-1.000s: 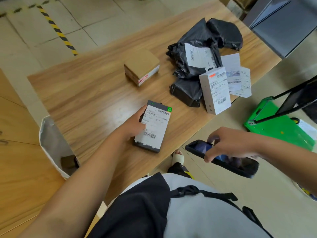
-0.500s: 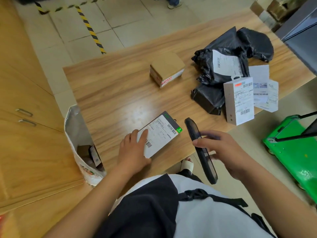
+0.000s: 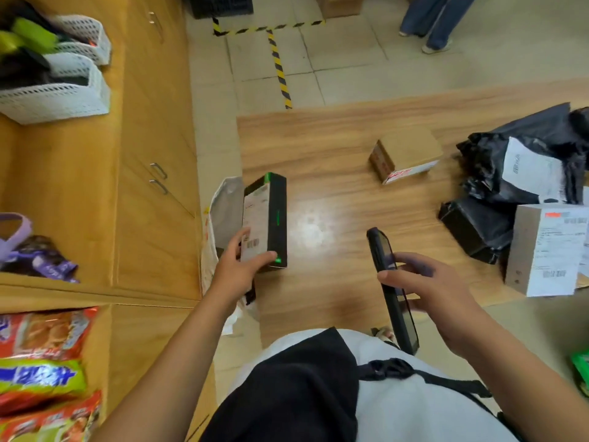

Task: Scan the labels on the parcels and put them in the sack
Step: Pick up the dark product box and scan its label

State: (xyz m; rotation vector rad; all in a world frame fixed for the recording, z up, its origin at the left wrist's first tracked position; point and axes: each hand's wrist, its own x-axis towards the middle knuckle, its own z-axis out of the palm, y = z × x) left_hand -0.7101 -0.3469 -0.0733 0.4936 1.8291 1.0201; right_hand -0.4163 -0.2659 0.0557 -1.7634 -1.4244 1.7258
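My left hand (image 3: 237,272) grips a flat black box with green trim and a white barcode label (image 3: 266,221). It holds the box upright at the table's left edge, right beside the open white sack (image 3: 223,212). My right hand (image 3: 424,282) holds a black handheld scanner (image 3: 390,282) on edge over the table's near side. A small brown cardboard box (image 3: 406,153) lies farther back. Black poly bags with a white label (image 3: 522,164) and a white labelled box (image 3: 545,250) sit at the right.
The wooden table (image 3: 318,148) has wooden cabinets (image 3: 153,154) to its left, with white baskets (image 3: 57,90) and snack packets (image 3: 41,371) on their tops. Another person's legs (image 3: 436,20) stand on the tiled floor at the back. Something green (image 3: 581,371) shows low right.
My left hand has lifted the black box off the table, turned it upright and carried it left to the sack. The view has swung left. My right hand keeps the scanner.
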